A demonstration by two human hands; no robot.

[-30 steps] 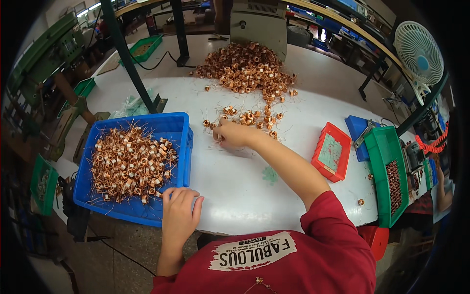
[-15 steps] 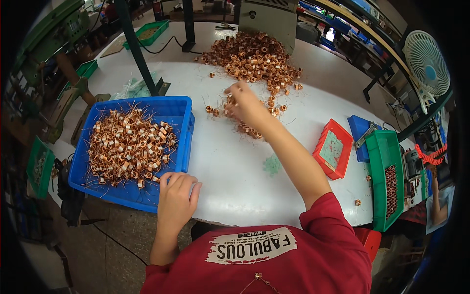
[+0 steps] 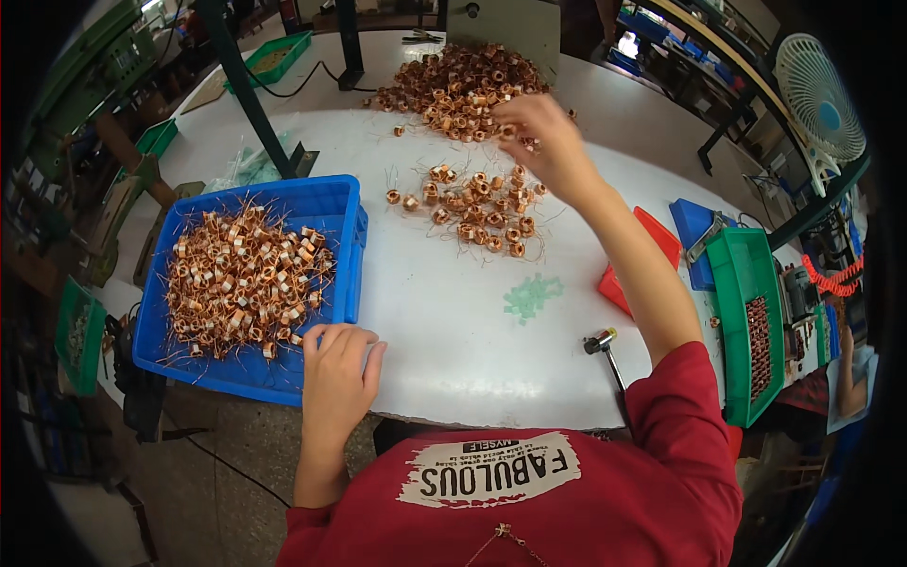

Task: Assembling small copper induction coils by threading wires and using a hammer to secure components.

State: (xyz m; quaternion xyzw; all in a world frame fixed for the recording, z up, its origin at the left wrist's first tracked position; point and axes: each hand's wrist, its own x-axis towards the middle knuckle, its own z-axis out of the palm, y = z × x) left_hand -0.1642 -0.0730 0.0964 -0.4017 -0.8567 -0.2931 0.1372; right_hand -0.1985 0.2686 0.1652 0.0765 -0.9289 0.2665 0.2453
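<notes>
My right hand (image 3: 551, 146) reaches over the near right side of a heap of copper wire coils (image 3: 458, 80), fingers curved and apart. A coil (image 3: 507, 131) shows between its thumb and fingers; whether they grip it is unclear. Nearer to me, a looser group of coils (image 3: 482, 210) with thin wire ends lies on the white table (image 3: 435, 350). My left hand (image 3: 340, 373) rests at the near right corner of a blue bin (image 3: 351, 213), fingers over the rim and thumb apart. Many coils (image 3: 248, 283) fill the bin; nothing shows in that hand.
Small pale green pieces (image 3: 532, 297) lie mid-table. A hammer-like tool (image 3: 602, 342) and a red tray (image 3: 614, 288) are partly behind my right arm. Farther right stand a green tray (image 3: 737, 312) and a fan (image 3: 820, 99). A dark metal post (image 3: 248, 90) rises behind the bin.
My right hand has moved away and to the right, from the loose group to the heap. That group and the tool near my right arm now show. My left hand stays at the bin.
</notes>
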